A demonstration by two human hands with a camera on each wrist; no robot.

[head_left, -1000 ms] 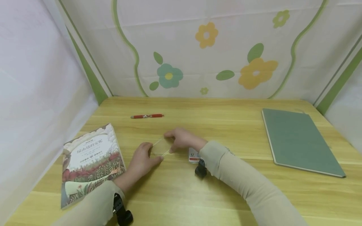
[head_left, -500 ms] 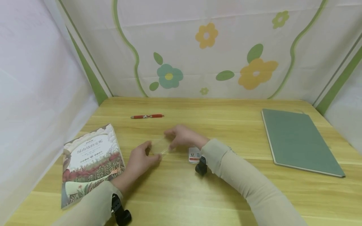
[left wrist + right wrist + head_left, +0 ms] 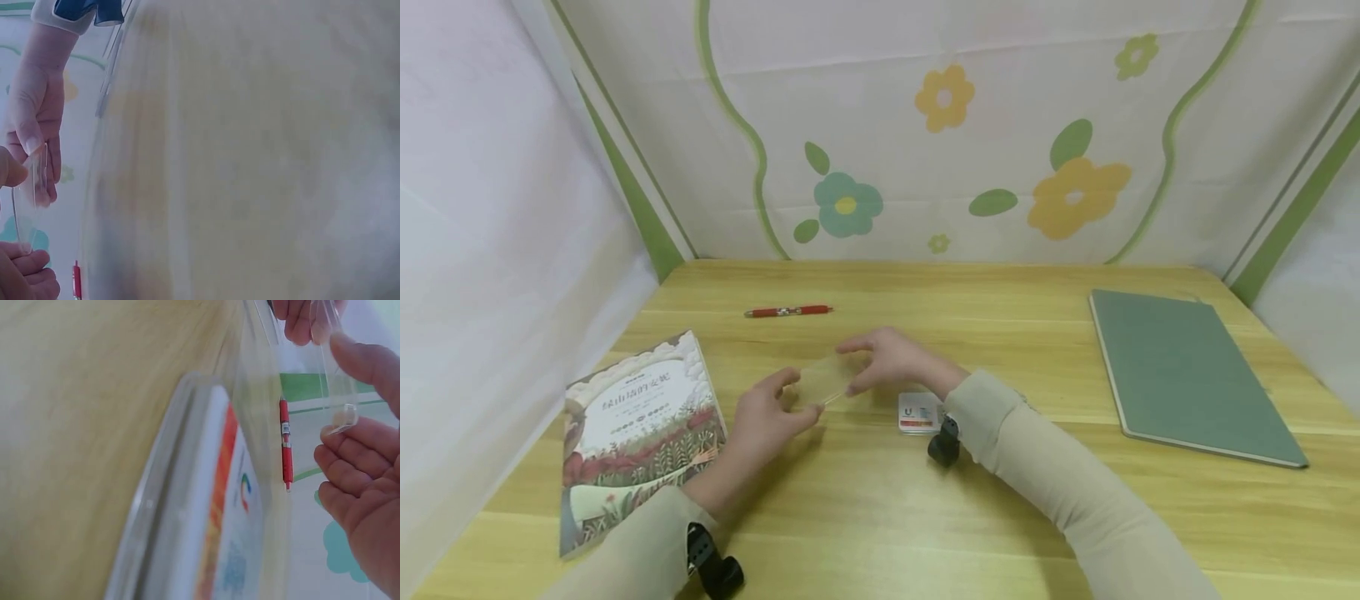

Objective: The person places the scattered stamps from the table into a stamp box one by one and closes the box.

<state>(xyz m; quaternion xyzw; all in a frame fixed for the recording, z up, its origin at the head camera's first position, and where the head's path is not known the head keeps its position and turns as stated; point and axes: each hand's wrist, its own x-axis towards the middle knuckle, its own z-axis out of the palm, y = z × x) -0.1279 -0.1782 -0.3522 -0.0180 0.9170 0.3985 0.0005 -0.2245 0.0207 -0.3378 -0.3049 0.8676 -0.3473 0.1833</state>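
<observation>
A thin, clear plastic lid or shallow case (image 3: 822, 382) spans the space between both hands, over the middle of the table. My left hand (image 3: 766, 423) pinches its left side between thumb and fingers. On the opposite side, my right hand (image 3: 891, 363) grips it with the thumb at the near edge and the fingertips at the far edge. In the right wrist view the plastic (image 3: 334, 378) is see-through with a raised rim. A small white card stack in a clear holder (image 3: 917, 413), printed with a blue logo and an orange-red band, lies below the right wrist.
An illustrated book (image 3: 640, 442) lies at the left, partly under the left forearm. A red pen (image 3: 788, 311) lies behind the hands. At the right is a green notebook (image 3: 1195, 375). A flower-printed white cloth (image 3: 880, 125) hangs behind the table.
Both hands have shifted slightly, the left one a little leftward and the right one a little up, still holding the clear plastic piece, whose face now shows more. More of the card stack is visible.
</observation>
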